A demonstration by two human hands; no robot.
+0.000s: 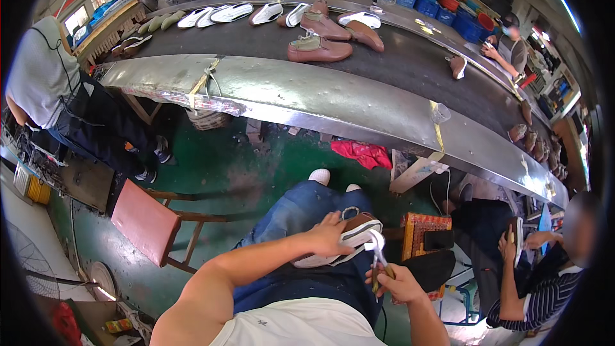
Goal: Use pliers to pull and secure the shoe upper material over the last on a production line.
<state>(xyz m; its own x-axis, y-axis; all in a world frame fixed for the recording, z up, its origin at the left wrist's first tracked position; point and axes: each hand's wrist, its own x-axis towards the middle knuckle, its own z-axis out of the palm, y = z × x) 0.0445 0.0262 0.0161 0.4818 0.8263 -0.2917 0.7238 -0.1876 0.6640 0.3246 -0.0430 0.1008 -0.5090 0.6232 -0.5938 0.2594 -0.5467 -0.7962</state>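
Across my lap rests a shoe (355, 238) with a pale sole edge, a dark line along it and some brown at its upper end. My left hand (327, 236) grips its side, fingers over the upper part; the palm side is hidden. A pair of metal pincers (376, 247) is in my right hand (401, 284), which is closed round the handles. The rounded silver head of the pincers is at the shoe's right edge; whether the jaws bite on it I cannot tell.
Beyond my knees runs a conveyor (410, 70) with a metal edge, carrying brown shoes (320, 50) and white-soled shoes (232, 13). A pink-seated chair (147, 223) stands left. A seated co-worker (544, 282) at right handles a shoe. A patterned stool (419, 234) holds a phone (439, 239).
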